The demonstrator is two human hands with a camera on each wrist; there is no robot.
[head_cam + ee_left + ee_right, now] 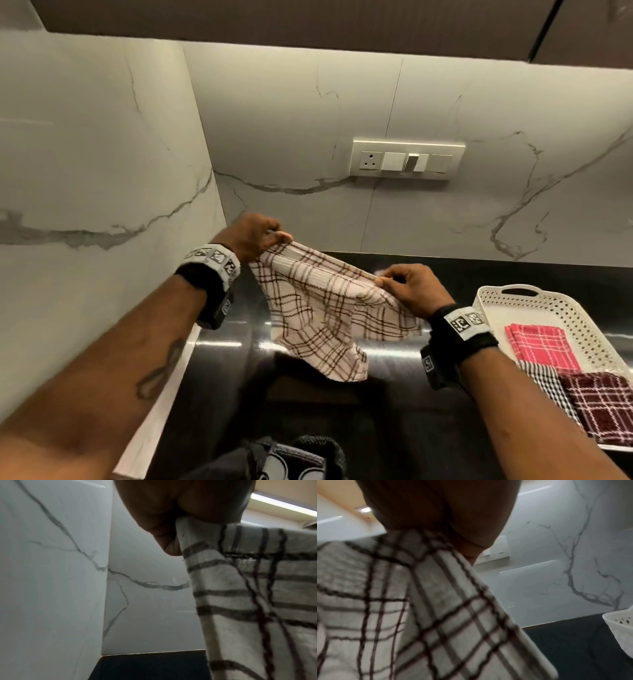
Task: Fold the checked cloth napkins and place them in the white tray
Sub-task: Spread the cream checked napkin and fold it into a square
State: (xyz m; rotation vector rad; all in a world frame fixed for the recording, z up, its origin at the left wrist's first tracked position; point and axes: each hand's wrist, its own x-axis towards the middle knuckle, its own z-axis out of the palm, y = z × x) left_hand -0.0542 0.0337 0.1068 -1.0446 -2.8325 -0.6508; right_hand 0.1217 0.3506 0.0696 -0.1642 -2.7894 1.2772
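Observation:
A white napkin with brown checks [325,308] hangs in the air above the black counter [239,394], stretched between both hands. My left hand [270,236] pinches its upper left corner, seen close in the left wrist view as cloth [240,588] under the fingers [164,527]. My right hand [394,277] pinches the upper right edge; in the right wrist view the cloth [436,608] drapes below the fingers [471,534]. The white perforated tray [561,311] sits at the right, holding a folded pink checked napkin [541,346], a black-and-white checked one [548,383] and a maroon checked one [603,407].
Marble walls meet in a corner behind the left hand; a switch panel [407,159] is on the back wall. The tray's rim [621,626] shows at the right of the right wrist view. A dark device hangs at my chest [284,459].

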